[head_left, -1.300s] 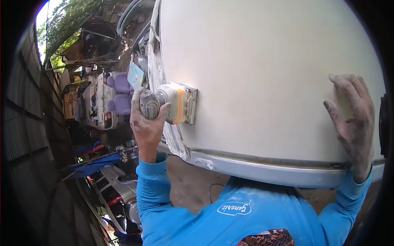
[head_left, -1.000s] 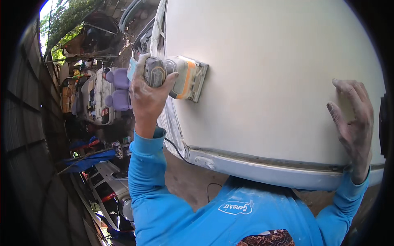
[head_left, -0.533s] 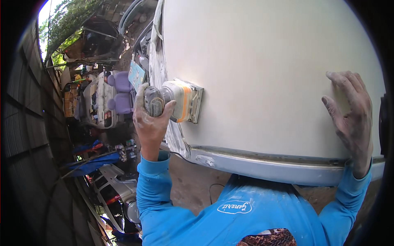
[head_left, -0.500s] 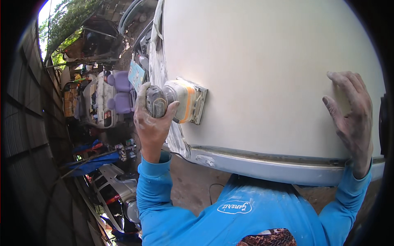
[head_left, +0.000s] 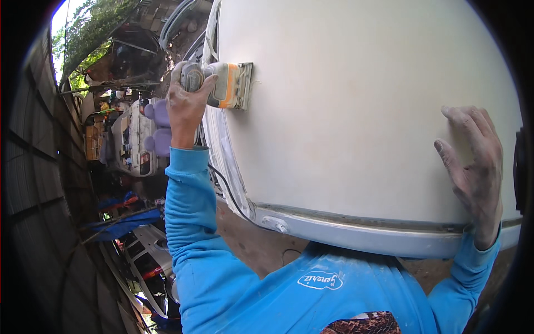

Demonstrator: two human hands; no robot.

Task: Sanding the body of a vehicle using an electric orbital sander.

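Observation:
A dusty grey power sander with an orange band (head_left: 225, 84) sits on the pale, flat vehicle roof (head_left: 356, 111), at its left edge. My left hand (head_left: 187, 100) grips the sander's top. Crumpled masking (head_left: 225, 158) lines that edge, and a black cord (head_left: 228, 183) runs down beside it. My right hand (head_left: 470, 161), coated in dust, rests on the roof at the right, fingers apart and nothing held.
A blue-grey roof rail (head_left: 367, 234) borders the near side. To the left stand a pale car body (head_left: 133, 136) with purple seats (head_left: 161, 139), a blue tarp (head_left: 119, 225), a silver vehicle (head_left: 153, 247) and dark corrugated sheeting (head_left: 33, 167). A concrete floor (head_left: 250, 247) shows below.
My left hand and the sander have moved back and forth along the left edge, and are now higher and farther left. My right hand has shifted slightly, staying open.

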